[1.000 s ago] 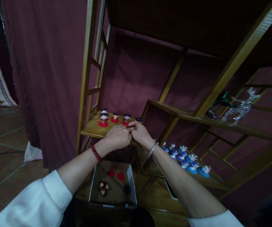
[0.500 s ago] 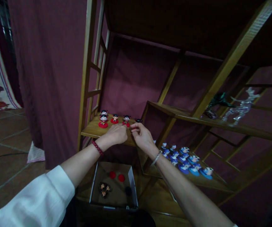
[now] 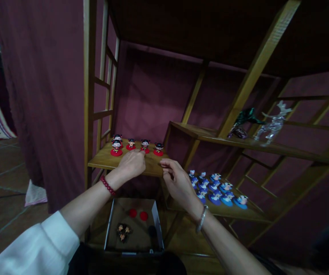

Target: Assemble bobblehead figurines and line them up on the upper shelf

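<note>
On the upper left shelf (image 3: 153, 167), several small black-haired figurines stand on round red bases. My left hand (image 3: 132, 163), with a red bead bracelet on the wrist, is curled at the front of one black-haired figurine (image 3: 145, 144). Its fingertips meet the red base, and the undersides of the fingers are hidden. Just to the right stands another figurine (image 3: 158, 149), apart from both hands. My right hand (image 3: 177, 181) hovers by the shelf's front right edge, fingers bent together and thumb apart, with nothing visible in it.
Below, an open cardboard box (image 3: 158, 223) holds two red discs (image 3: 144, 216), a dark disc and a cluster of dark-haired figurines (image 3: 123, 231). Blue-based figurines (image 3: 215, 196) fill a lower right shelf. A clear deer ornament (image 3: 271, 124) stands above them; a wooden post (image 3: 90, 95) rises at left.
My right hand has drawn back toward me from the rightmost red-based figurine, which now shows fully. The left hand stays at the same figurine. The whole view has shifted slightly.
</note>
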Demonstrator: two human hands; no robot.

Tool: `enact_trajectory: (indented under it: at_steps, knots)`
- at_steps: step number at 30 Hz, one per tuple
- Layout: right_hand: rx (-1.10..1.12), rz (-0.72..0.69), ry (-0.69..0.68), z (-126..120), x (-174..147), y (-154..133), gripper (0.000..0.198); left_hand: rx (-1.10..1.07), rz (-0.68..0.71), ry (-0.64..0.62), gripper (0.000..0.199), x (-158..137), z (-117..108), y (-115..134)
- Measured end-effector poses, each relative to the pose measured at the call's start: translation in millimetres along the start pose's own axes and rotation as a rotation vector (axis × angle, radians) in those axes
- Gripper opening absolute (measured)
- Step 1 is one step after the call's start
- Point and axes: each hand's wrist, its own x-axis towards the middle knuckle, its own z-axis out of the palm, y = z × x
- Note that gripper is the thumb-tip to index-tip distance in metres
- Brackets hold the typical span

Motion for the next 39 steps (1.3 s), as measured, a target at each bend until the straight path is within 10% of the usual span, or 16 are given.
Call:
enact_trajectory:
  at_steps: [24,39]
  knots:
    - [-0.266,0.361,-0.253,1.2,52.9,-6.7,0.032,0.025,-0.066,-0.172,0.029,45.9,5.8,36.5]
    - [-0.441,0.286,-0.245,15.7,58.9,9.4,0.023,0.007,-0.067,-0.123,0.045,47.8,13.8,35.3]
